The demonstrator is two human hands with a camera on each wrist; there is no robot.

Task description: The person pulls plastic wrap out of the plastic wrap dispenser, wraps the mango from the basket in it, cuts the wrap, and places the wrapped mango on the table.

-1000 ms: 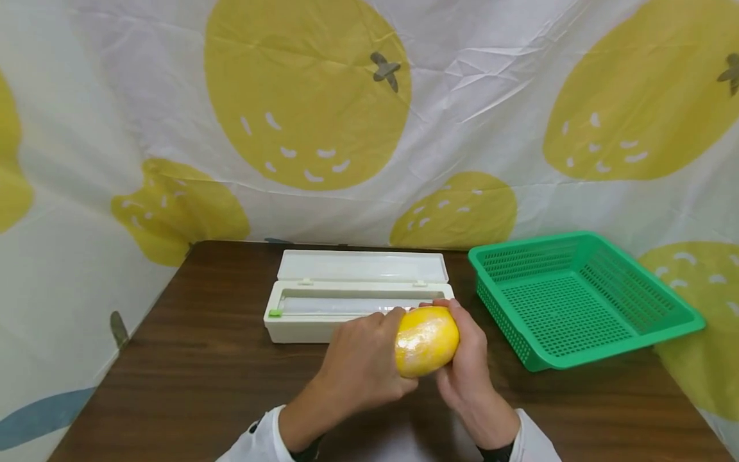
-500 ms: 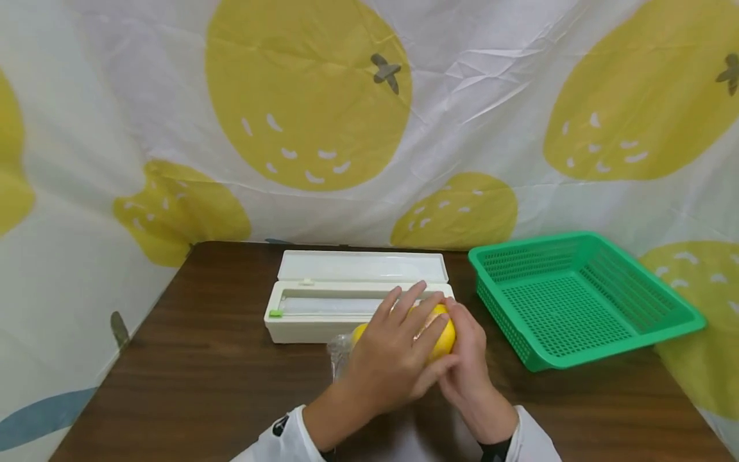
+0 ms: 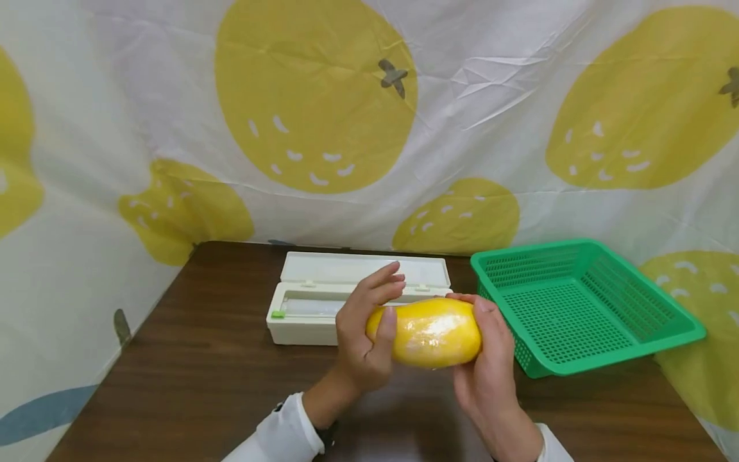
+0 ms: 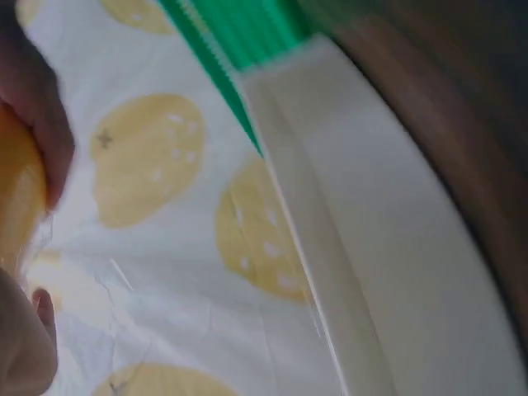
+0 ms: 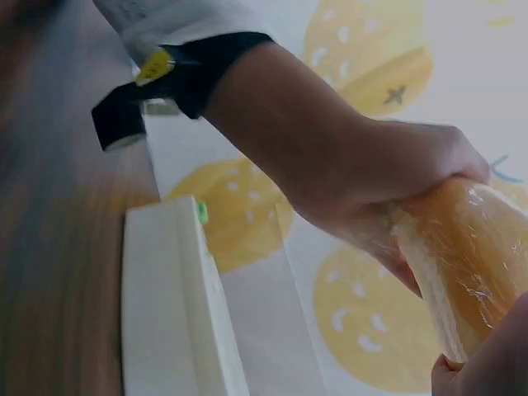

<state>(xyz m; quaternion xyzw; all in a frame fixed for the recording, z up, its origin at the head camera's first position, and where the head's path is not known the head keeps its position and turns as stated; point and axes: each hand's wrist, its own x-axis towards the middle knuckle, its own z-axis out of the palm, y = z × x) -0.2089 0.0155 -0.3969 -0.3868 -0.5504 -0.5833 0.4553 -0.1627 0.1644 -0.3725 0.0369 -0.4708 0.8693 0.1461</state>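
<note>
A yellow oblong fruit, tightly covered in shiny cling film, is held crosswise above the table. My left hand has its left end between thumb and palm, the thumb lying over the near side and the fingers raised behind. Around the right end, my right hand grips it with the fingers behind. Wrinkled film shows on the fruit near the left hand in the right wrist view. Just behind the hands stands a white cling film box, its lid up and a roll inside.
To the right of the box, a green plastic basket stands on the dark wooden table. A small green slider sits at the box's left end. Behind the table hangs a white curtain with yellow fruit prints.
My left hand has gone from gripping the fruit, through lying spread over it, to its left end. The fruit has turned to lie crosswise, and the right hand has shifted slightly right.
</note>
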